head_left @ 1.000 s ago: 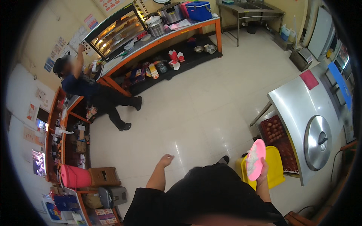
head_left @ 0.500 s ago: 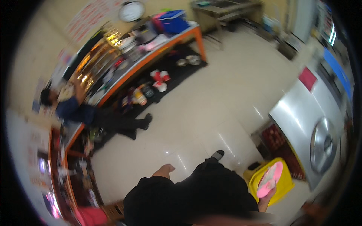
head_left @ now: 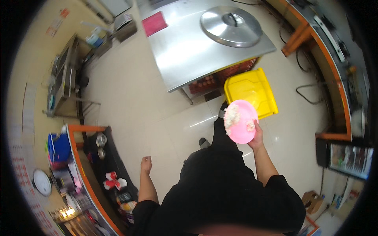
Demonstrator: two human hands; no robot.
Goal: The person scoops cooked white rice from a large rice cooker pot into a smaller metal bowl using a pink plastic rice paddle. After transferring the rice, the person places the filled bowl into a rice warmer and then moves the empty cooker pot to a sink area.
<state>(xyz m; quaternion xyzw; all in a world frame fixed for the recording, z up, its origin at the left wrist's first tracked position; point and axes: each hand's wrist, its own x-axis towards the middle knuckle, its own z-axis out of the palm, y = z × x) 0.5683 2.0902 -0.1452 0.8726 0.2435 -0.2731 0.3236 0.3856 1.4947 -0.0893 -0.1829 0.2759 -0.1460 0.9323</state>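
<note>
My right hand (head_left: 256, 138) grips the edge of a pink plate (head_left: 241, 133), its thumb on the upper face. White, crumbly food that looks like rice (head_left: 232, 115) lies on the plate, mostly in one heap on the left, with a smaller clump (head_left: 251, 125) by my thumb. Just beyond the plate stands a yellow bin (head_left: 252, 91), partly covered from view by it. My left hand (head_left: 146, 164) hangs by my left side, fingers curled in, and nothing shows in it.
A steel table (head_left: 185, 51) stands ahead, bearing a large round lid (head_left: 231, 26) and a red cloth (head_left: 154, 23). Egg trays (head_left: 202, 84) sit beneath. An orange-edged counter (head_left: 88, 185) runs along the left, a sink stand (head_left: 65, 84) beyond it. Black cables (head_left: 309, 94) trail at right.
My view has swung right, bringing the steel table and yellow bin ahead of me. The person at the counter is out of view. The plate stays in my right hand and now faces up toward me.
</note>
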